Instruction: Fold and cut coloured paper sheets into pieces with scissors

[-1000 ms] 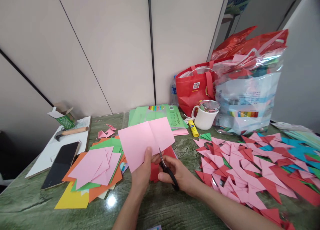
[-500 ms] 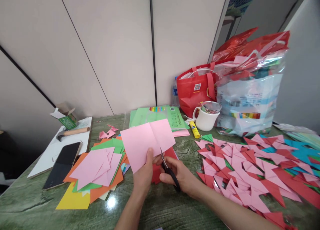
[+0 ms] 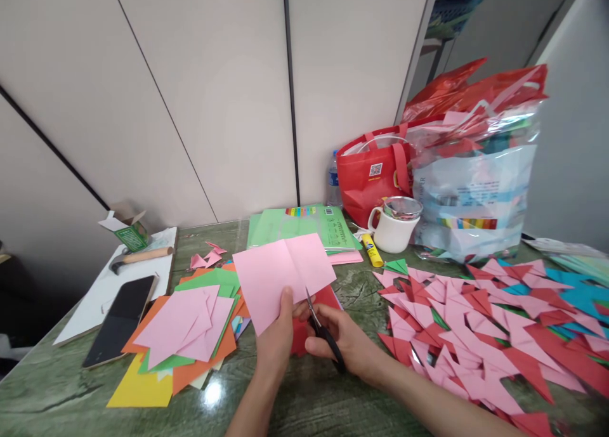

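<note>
A creased sheet of pink paper [image 3: 269, 272] is pinched in my left hand [image 3: 280, 332], the thumb lying on its face. My right hand [image 3: 349, 342] grips black-handled scissors [image 3: 328, 339], whose blades meet the lower edge of the sheet near the fold. Some fingertips are hidden behind the paper. Beneath the hands lies red paper [image 3: 299, 335], partly covered. To the left is a pile of coloured squares with pink sheets [image 3: 181, 319] on top. Many cut pink and red paper pieces [image 3: 466, 335] spread over the right side of the table.
A phone [image 3: 121, 319], a hammer [image 3: 143, 257] and a small green box [image 3: 128, 231] sit at the left. Behind are green paper packs [image 3: 304, 224], a glue stick [image 3: 372, 251], a white mug [image 3: 394, 231], a red bag [image 3: 366, 177] and a clear plastic bag [image 3: 476, 196].
The view has shifted slightly, so everything sits a little lower in the picture. Both hands keep their hold on the pink paper and scissors, with little visible difference.
</note>
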Tool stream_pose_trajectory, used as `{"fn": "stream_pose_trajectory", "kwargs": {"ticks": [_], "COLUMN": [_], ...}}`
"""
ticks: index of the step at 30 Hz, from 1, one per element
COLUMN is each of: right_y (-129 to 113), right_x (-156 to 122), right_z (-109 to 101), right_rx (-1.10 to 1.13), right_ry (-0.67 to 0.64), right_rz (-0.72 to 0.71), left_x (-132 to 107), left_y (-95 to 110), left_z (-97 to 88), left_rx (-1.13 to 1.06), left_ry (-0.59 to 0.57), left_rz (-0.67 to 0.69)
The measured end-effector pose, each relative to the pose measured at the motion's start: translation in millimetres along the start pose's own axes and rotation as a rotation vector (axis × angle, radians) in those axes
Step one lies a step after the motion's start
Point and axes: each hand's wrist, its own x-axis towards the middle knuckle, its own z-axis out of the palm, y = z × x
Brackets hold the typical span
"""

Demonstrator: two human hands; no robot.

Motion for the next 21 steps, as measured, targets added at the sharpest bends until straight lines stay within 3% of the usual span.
{"fn": "stream_pose_trajectory", "kwargs": {"ticks": [21], "right_y": [2.7], "right_x": [2.5], "right_z": [-0.8], "right_rx": [0.038], "right_ry": [-0.009], "right_rz": [0.014], "left_x": [-0.8], "left_y": [0.7], "left_z": [0.1], "left_rx": [0.142], "left_ry": [-0.032], "left_rz": [0.092]}}
